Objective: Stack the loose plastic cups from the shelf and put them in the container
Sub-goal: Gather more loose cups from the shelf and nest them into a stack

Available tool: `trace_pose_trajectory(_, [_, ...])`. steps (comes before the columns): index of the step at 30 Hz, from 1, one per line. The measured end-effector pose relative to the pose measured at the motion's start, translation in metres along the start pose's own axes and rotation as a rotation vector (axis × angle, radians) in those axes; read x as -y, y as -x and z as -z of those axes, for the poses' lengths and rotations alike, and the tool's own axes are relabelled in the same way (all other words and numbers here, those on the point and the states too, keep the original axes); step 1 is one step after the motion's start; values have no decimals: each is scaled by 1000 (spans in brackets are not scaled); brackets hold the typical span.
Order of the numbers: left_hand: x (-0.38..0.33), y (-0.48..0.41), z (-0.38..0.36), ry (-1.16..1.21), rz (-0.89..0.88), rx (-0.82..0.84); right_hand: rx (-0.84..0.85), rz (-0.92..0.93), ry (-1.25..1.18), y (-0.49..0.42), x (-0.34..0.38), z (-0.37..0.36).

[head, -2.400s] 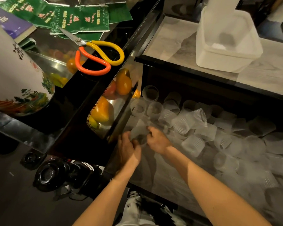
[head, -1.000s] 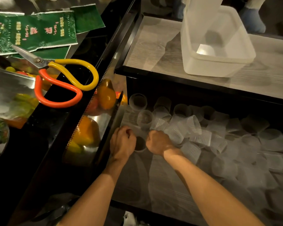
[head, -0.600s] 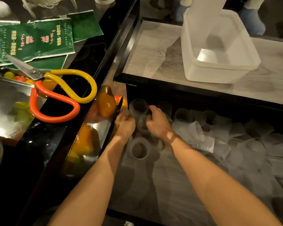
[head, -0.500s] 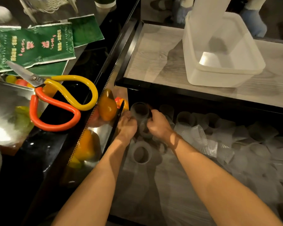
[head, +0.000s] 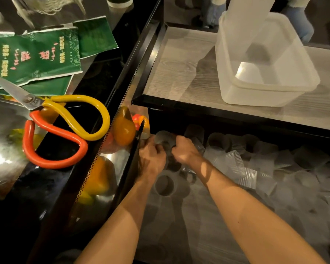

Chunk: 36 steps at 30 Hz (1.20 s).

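Dozens of loose plastic cups (head: 255,168) lie tumbled across the lower shelf (head: 179,225), mostly toward the right and lower right of the frame. Some are on their sides, so they probably have to be gathered one at a time. Both hands work at the shelf's far left corner, near the middle of the frame. The left hand (head: 152,159) and the right hand (head: 185,151) each curl their fingers round a clear plastic cup (head: 164,139) held between them, apparently to press it into another. I cannot tell whether one cup or several nested ones sit in that grip. Just below the hands an upright cup (head: 165,184) stands mouth up, likely within easy reach for nesting. The translucent container (head: 274,88) sits on the upper shelf (head: 179,73), upper right, close above the cups so a finished stack needs only a short lift. Scissors (head: 65,126) and green packets (head: 34,58) lie at left, apart from the job.
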<state>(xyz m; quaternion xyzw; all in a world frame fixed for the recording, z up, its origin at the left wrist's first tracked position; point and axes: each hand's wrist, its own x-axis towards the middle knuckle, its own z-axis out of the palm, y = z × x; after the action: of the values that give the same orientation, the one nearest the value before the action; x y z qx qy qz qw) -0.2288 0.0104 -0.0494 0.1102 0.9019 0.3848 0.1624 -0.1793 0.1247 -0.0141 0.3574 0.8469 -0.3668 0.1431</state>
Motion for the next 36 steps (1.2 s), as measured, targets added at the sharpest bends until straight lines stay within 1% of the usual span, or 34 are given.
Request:
trace_pose_trajectory(2, [1,0,-1,-35,13,26,47,-13,3,-2,0,-1])
trace_pose_trajectory(5, [5,-1,3,-73,99,63,106,-31,-66,-2,-1,-4])
trace_pose_trajectory(7, [8,1,6,-65,165,91,128,-35,-125,-1,-2,-6])
trace_pose_trajectory(9, [9,3,8,-25,187,121,145,-31,-168,-1,-4,-9])
trace_pose_trajectory(11, [9,5,10,22,119,116,93,3,-200,-1,-5,-11])
trace_pose_trajectory(14, [3,10,13,87,-57,48,-96,39,-241,7,-1,-4])
trace_pose_trajectory(17, [-4,18,19,162,-150,5,-226,60,-305,19,-1,5])
trace_pose_trajectory(19, [-4,23,23,182,-232,8,-227,58,-309,30,-5,8])
trace_pose_trajectory(21, [0,28,24,188,-262,56,-165,39,-270,41,-11,11])
trace_pose_trajectory(25, [14,33,20,165,-196,142,-80,9,-149,50,-20,6])
trace_pose_trajectory(27, [21,37,19,164,-181,167,-58,-16,-165,53,-22,0])
trace_pose_trajectory(33, [29,36,21,224,-176,166,-97,-35,-191,60,-19,-7])
trace_pose_trajectory(36, [27,36,23,272,-146,155,-108,-1,-236,60,-19,-9])
